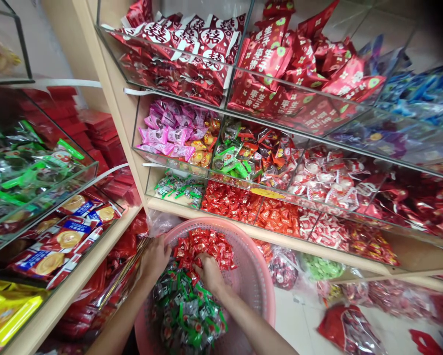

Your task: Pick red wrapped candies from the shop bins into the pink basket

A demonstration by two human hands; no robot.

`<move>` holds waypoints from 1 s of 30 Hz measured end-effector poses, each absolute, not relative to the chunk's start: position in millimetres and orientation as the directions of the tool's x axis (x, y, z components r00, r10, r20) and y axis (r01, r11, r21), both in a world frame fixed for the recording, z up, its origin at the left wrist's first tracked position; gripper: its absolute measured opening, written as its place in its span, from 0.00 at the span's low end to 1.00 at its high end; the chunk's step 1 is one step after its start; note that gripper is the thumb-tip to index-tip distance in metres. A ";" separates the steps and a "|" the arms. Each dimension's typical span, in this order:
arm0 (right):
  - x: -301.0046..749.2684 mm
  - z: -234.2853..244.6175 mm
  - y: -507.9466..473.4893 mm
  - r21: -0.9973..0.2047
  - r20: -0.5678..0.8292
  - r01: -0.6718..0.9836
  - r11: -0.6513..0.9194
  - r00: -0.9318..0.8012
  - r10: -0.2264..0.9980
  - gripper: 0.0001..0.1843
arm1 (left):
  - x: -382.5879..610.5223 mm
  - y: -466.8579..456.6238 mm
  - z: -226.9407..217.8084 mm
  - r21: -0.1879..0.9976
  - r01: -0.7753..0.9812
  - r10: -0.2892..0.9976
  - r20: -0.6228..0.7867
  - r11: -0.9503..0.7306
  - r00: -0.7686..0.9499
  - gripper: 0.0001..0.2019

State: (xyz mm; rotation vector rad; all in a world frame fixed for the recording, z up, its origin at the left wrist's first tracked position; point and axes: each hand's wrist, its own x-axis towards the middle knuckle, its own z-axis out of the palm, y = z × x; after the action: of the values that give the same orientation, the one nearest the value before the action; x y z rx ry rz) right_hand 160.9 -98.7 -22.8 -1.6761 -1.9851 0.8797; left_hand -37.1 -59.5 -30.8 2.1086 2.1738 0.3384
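Note:
A round pink plastic basket (pixel 256 246) stands below me on the floor. Red-wrapped candies (pixel 219 246) lie in its far part, and candies in green and dark clear wrappers (pixel 192 315) fill the near part. At the basket's left rim is my left hand (pixel 155 256), its fingers bent over the edge and gripping it. My right hand (pixel 209 272) is inside the basket where the red and green heaps meet. Its fingers are curled around red-wrapped candies, with the fingertips partly hidden among them.
A wooden shelf (pixel 239 229) with clear bins of wrapped sweets rises right behind the basket. Another shelf (pixel 81 286) with packaged biscuits runs along the left. Bags of sweets (pixel 349 328) lie on the tiled floor (pixel 293 328) at right. Red packages (pixel 92 296) are stacked under the left shelf.

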 end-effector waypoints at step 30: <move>159.2 -33.2 -85.5 -0.789 -0.116 0.612 -0.053 -0.063 0.991 0.08 | -38.4 -58.1 -35.3 0.240 0.971 0.995 0.088 0.016 -0.038 0.21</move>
State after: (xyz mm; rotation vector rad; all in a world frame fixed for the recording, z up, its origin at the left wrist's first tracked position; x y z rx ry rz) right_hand 159.2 -85.5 -33.2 -1.7050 -1.7158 0.9682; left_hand -38.4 -58.1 -35.3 2.1023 2.1606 0.3579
